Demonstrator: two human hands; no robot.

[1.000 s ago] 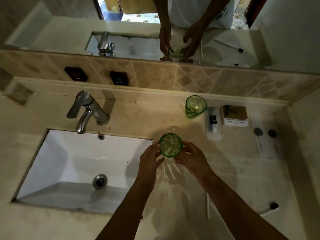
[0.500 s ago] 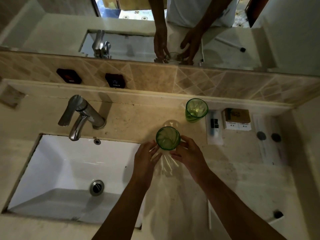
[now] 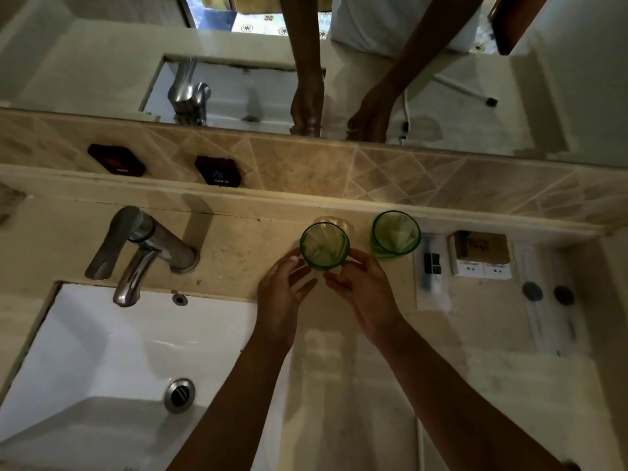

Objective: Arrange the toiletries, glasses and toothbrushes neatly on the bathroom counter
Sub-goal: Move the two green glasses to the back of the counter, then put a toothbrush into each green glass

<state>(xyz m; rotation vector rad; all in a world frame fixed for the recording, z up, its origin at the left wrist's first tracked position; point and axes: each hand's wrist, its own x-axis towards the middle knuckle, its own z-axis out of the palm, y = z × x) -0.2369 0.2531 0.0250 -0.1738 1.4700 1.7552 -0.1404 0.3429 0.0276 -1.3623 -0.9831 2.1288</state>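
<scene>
Two green glasses stand at the back of the beige counter [image 3: 238, 263]. The left green glass [image 3: 324, 245] is between my two hands; the second green glass [image 3: 396, 237] stands just to its right, apart from my hands. My left hand [image 3: 283, 294] touches the left glass's left side with thumb and fingertips. My right hand [image 3: 365, 287] grips its lower right side. Right of the glasses lie a white toothbrush packet [image 3: 431, 275], a small brown-and-white box [image 3: 479, 254] and clear sachets with dark round caps [image 3: 543, 295].
The chrome faucet [image 3: 146, 248] and the white sink [image 3: 112, 351] are on the left. A tiled backsplash with HOT and COLD labels [image 3: 217, 171] and a mirror [image 3: 339, 62] rise behind the counter. A wall closes the right side.
Both hands have carried the left green glass away from me toward the back ledge, so it now stands beside the second glass.
</scene>
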